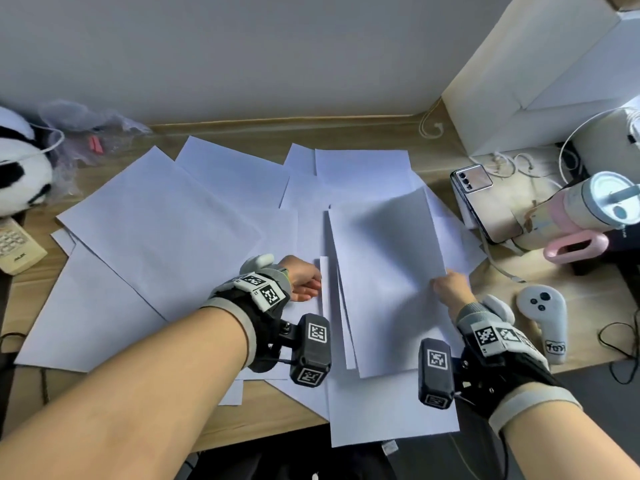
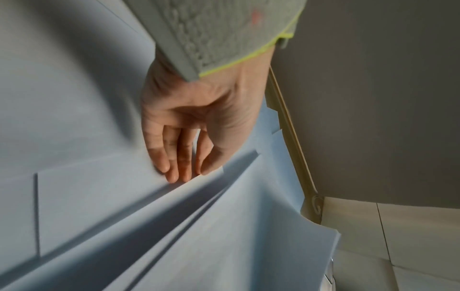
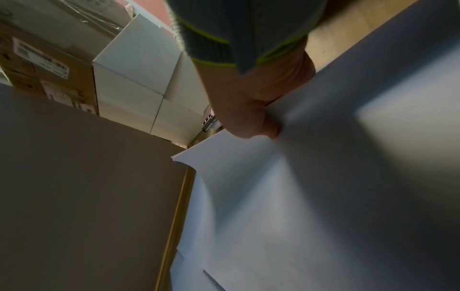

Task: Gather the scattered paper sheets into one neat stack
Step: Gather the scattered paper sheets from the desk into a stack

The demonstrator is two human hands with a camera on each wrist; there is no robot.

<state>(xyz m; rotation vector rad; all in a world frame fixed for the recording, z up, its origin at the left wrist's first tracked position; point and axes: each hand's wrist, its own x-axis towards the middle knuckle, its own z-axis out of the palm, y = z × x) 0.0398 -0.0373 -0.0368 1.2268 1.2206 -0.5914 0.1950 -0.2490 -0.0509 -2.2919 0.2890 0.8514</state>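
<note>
Several white paper sheets lie scattered and overlapping across the wooden desk. A small bundle of sheets is raised off the others at centre right. My right hand pinches this bundle's right edge, with the thumb on top and the bundle spreading away from it. My left hand reaches to the bundle's left edge with nearly straight fingers. In the left wrist view, the left hand's fingertips touch the edges of the lifted sheets and hold nothing.
A panda plush and a remote sit at the left. A phone, a pink-handled tumbler, a white controller, cables and a white box crowd the right. Some sheets overhang the desk's front edge.
</note>
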